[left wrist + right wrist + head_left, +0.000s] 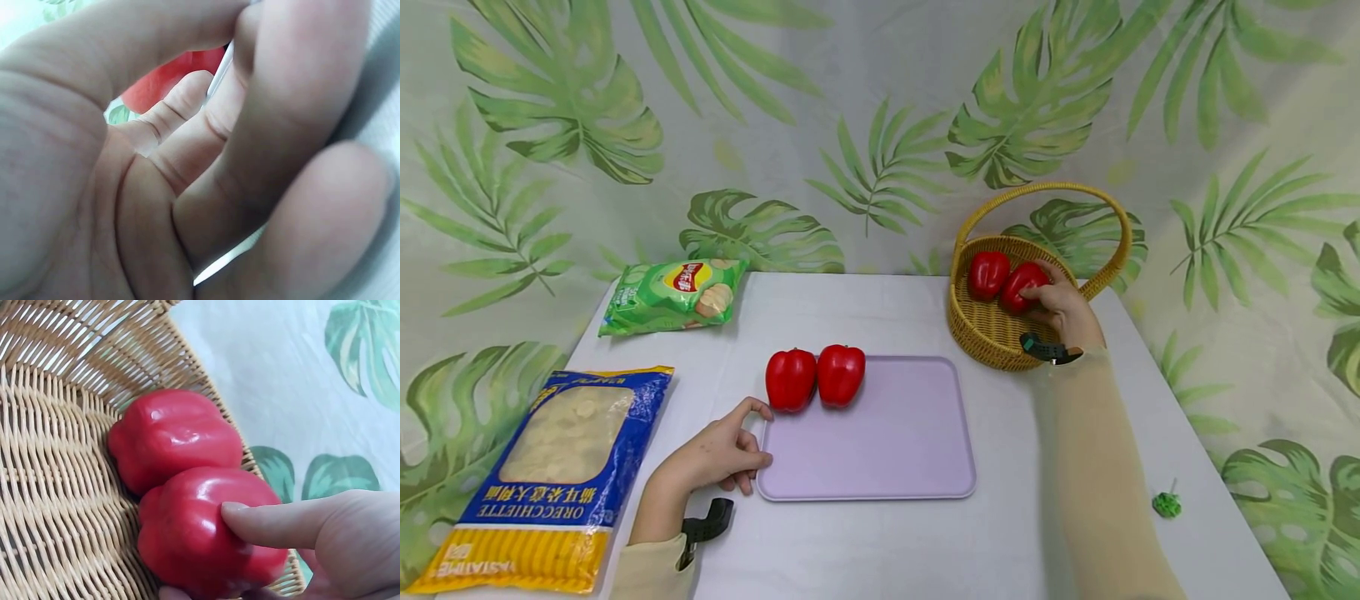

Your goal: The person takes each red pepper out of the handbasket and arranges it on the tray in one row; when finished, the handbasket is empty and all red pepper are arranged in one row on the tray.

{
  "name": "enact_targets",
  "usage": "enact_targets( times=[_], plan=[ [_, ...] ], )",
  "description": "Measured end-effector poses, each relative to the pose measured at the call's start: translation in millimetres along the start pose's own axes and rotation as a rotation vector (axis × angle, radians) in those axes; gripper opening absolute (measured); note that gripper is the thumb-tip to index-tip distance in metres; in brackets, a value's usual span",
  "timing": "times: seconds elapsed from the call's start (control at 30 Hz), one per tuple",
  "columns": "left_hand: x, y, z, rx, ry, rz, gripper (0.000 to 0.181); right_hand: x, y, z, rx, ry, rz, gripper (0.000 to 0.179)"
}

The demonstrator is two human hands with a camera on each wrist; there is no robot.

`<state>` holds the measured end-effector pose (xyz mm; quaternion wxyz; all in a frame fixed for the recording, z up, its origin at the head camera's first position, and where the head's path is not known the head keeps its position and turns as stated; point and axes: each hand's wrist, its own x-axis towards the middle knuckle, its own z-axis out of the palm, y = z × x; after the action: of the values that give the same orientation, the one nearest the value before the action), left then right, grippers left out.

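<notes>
In the wicker basket point(992, 354) at the right, two red bell peppers lie side by side against the far wall. My right hand point(1060, 307) grips the nearer bell pepper point(209, 531), its thumb across the skin and fingertips showing underneath. The other bell pepper point(178, 440) touches it. My left hand point(722, 450) holds the left edge of the lilac tray point(887, 450), thumb and curled fingers at the rim. On the tray's far left corner sit two more red peppers, a left one point(790, 380) and a right one point(841, 377), close together.
A green chip bag point(677, 296) lies at the table's back left. The blue and yellow orecchiette bag point(550, 479) lies left of my left arm. Near the right table edge is a small green sprig point(1167, 503). The basket's tall handle point(1045, 190) arches over its opening.
</notes>
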<state>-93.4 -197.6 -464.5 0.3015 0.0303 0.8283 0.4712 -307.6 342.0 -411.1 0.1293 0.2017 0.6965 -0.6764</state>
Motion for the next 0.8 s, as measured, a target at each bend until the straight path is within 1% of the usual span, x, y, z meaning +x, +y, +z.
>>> enact_targets(
  times=[0.17, 0.4, 0.6, 0.7, 0.8],
  plan=[
    [-0.3, 0.5, 0.3, -0.001, -0.003, 0.004, 0.057, -2.4, -1, 0, -0.043, 0.021, -0.024, 0.092],
    [0.1, 0.3, -0.3, -0.007, -0.005, 0.007, 0.057, -9.8, -11, 3, -0.063, 0.021, -0.050, 0.090],
    [-0.6, -0.2, -0.6, -0.003, -0.008, 0.019, 0.056, -22.8, -23, 8, -0.104, 0.052, -0.089, 0.088],
    [-0.5, -0.2, -0.7, 0.000, -0.006, 0.018, 0.056, -31.7, -28, 10, -0.124, 0.053, -0.122, 0.088],
    [-0.7, -0.6, -0.8, 0.003, -0.006, 0.022, 0.056, -41.7, -32, 15, -0.117, 0.039, -0.158, 0.088]
  ],
)
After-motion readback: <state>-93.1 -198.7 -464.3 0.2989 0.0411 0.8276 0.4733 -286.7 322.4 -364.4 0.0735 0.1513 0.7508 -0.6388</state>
